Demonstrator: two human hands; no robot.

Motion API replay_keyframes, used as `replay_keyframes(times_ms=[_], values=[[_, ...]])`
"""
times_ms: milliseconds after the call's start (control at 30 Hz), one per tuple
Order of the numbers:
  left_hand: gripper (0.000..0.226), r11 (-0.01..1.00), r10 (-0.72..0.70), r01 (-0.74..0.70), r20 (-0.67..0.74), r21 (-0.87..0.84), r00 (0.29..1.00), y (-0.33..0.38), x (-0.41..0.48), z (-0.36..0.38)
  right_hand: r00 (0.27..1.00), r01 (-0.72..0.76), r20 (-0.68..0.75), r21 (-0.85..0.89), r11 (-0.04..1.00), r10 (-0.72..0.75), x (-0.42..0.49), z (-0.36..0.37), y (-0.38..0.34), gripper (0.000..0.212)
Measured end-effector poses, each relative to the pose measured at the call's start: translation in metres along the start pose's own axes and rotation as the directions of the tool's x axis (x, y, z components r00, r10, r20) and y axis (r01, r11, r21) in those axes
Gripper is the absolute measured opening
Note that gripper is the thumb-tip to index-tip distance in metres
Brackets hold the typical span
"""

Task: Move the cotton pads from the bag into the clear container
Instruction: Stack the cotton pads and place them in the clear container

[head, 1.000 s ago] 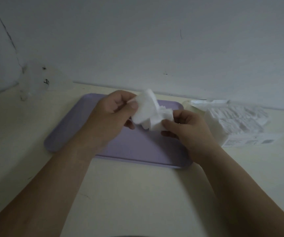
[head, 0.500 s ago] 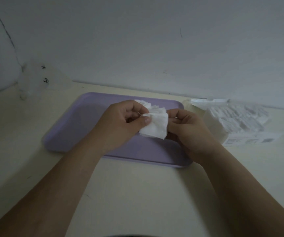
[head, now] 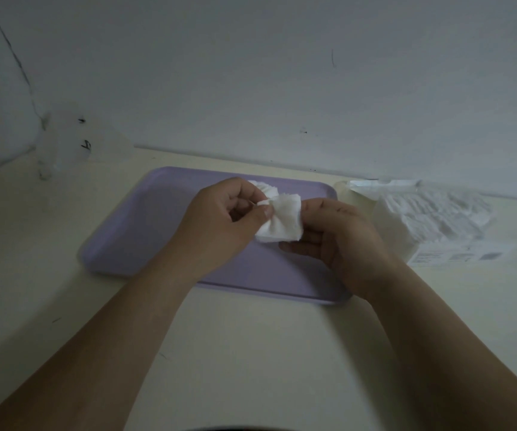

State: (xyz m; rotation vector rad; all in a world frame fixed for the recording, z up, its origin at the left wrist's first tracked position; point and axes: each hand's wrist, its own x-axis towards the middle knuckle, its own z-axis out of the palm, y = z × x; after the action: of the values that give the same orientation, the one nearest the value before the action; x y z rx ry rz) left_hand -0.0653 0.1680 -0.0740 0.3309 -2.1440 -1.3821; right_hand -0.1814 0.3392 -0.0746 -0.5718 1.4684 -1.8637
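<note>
A small stack of white cotton pads (head: 282,217) is held between both hands above a lilac tray (head: 145,231). My left hand (head: 220,227) pinches the stack's left side with thumb and fingers. My right hand (head: 335,234) holds its right side, fingers curled behind the pads. The clear plastic bag (head: 431,219) full of white pads lies on the table to the right of the tray. A clear container (head: 61,141) stands at the far left by the wall, faint in the dim light.
The cream table (head: 251,353) meets a pale wall at the back. A roll of tape (head: 349,194) sits between the tray and the bag. A white label (head: 456,256) lies at the bag's front.
The pads were fanned out and raised a second ago. Both hands have drawn them together into a tighter stack, lower over the tray.
</note>
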Motion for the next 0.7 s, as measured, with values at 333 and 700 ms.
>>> replay_keyframes(times_ms=[333, 700], values=[[0.009, 0.972, -0.153, 0.133, -0.093, -0.192, 0.984, -0.0005, 0.0039, 0.0023, 0.993, 0.119, 0.0, -0.025, 0.993, -0.119, 0.0013, -0.0008, 0.0052, 0.029], [0.02, 0.884, -0.218, 0.277, 0.193, -0.377, 0.957, -0.0038, 0.0017, 0.0025, 0.975, 0.201, 0.087, 0.071, 0.977, -0.207, 0.0046, -0.005, 0.0068, 0.032]])
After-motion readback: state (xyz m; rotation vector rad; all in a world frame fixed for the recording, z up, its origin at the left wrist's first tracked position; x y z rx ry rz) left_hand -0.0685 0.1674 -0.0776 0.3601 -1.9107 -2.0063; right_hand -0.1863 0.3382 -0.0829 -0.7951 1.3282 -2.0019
